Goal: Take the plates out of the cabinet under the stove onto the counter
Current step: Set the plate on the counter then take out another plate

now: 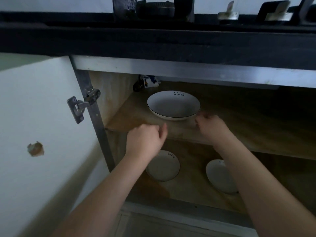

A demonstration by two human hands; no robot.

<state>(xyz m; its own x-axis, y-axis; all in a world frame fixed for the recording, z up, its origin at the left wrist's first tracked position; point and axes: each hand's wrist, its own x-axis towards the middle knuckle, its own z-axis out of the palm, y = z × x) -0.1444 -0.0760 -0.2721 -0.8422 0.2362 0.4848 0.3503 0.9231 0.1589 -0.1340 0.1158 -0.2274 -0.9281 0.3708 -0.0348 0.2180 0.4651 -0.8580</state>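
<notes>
A white plate with a dark rim and the word "Life" rests on the upper wooden shelf of the open cabinet. My right hand is at the plate's front right edge, fingers curled, touching or nearly touching the rim. My left hand hovers at the shelf's front edge, just left of and below the plate, fingers loosely bent, holding nothing. Two more white plates lie on the cabinet floor: one partly behind my left wrist, another partly behind my right forearm.
The white cabinet door stands open at the left on a metal hinge. The dark counter edge runs overhead with stove parts on top. A small packet and a dark object sit at the shelf's back.
</notes>
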